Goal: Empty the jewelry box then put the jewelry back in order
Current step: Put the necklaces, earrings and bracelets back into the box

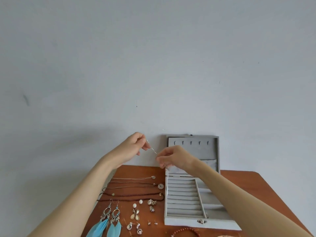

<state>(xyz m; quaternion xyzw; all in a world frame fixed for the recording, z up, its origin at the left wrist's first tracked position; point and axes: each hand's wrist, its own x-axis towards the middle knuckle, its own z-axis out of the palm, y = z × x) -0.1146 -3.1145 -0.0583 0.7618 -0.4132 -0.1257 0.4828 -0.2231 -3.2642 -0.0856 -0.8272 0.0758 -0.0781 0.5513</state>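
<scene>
A: Two hands up over the table (253, 189), both pinching one thin silver chain (152, 148). Left hand (135, 146) pinches the upper end between thumb and fingertips, right hand (171, 157) pinches lower down, other fingers curled. Chain runs taut on a diagonal between them.

B: Rest of the chain?

A: Hangs from the right hand straight down past the left edge of the jewelry box (193, 199). Can't tell whether the tail touches the box.

B: Box state?

A: Open, grey felt. Lid (192, 151) stands upright against the wall (153, 57), row of small hooks near its top, pocket at the bottom. Base shows ring rolls on the left, side compartments on the right partly hidden by the right forearm. Clasp on the front wall. No jewelry visible in the parts I can see.

B: What's out on the table?

A: Left of the box: necklaces (135, 187) laid in rows, a pair of blue feather earrings (106, 223) near the front edge, small earrings and pearl studs (136, 213) between those and the box. Red bead bracelet (185, 232) at the front, cut off by the frame.
</scene>
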